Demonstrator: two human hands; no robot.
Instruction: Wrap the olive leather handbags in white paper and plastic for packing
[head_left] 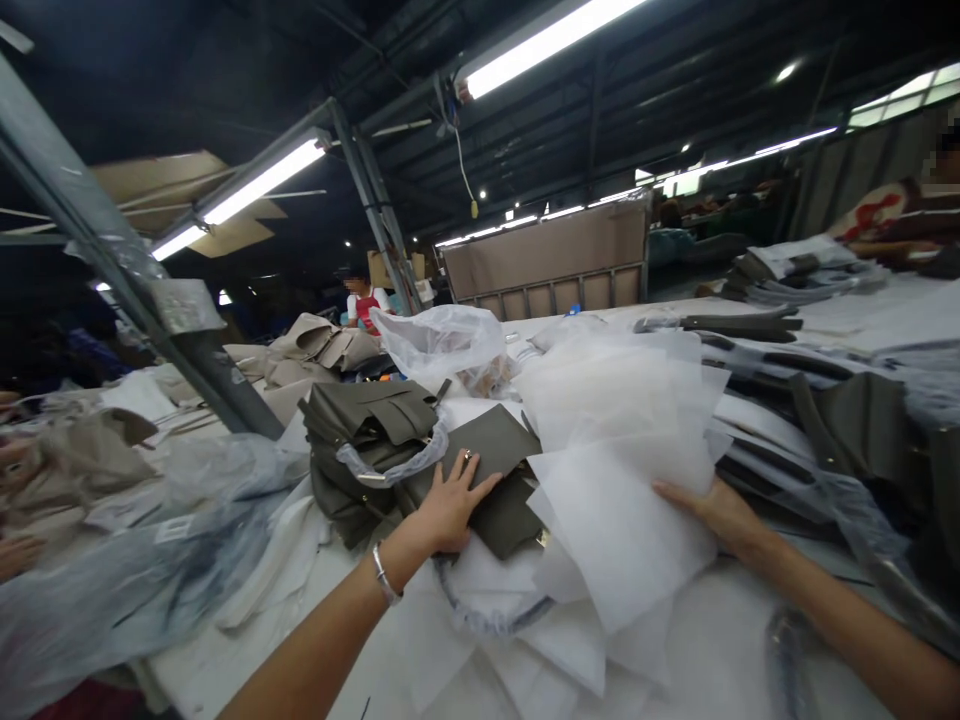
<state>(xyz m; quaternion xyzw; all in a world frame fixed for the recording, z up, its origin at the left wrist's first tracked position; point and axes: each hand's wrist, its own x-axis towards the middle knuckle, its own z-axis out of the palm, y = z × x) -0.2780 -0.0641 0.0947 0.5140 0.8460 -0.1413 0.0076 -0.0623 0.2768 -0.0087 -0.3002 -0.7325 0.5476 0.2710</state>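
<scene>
My left hand [450,502], fingers spread, rests on a dark olive bag [499,440] lying at the middle of the table. Plastic-wrapped handles loop around the bag's near side. My right hand [709,508] grips the right edge of a stack of translucent white sheets [615,500], thumb on top and the other fingers hidden beneath. The sheets fan out right beside the bag. Behind my left hand lies another dark olive bag [360,410] with a wrapped handle. More white sheets [555,640] are spread on the near side of the table.
Dark olive pieces and plastic-wrapped strips [862,420] lie at the right. Clear plastic bags [187,540] and beige bags [97,450] cover the left. A slanted metal post [187,350] rises at the left. People are at the back, the right edge and the left edge.
</scene>
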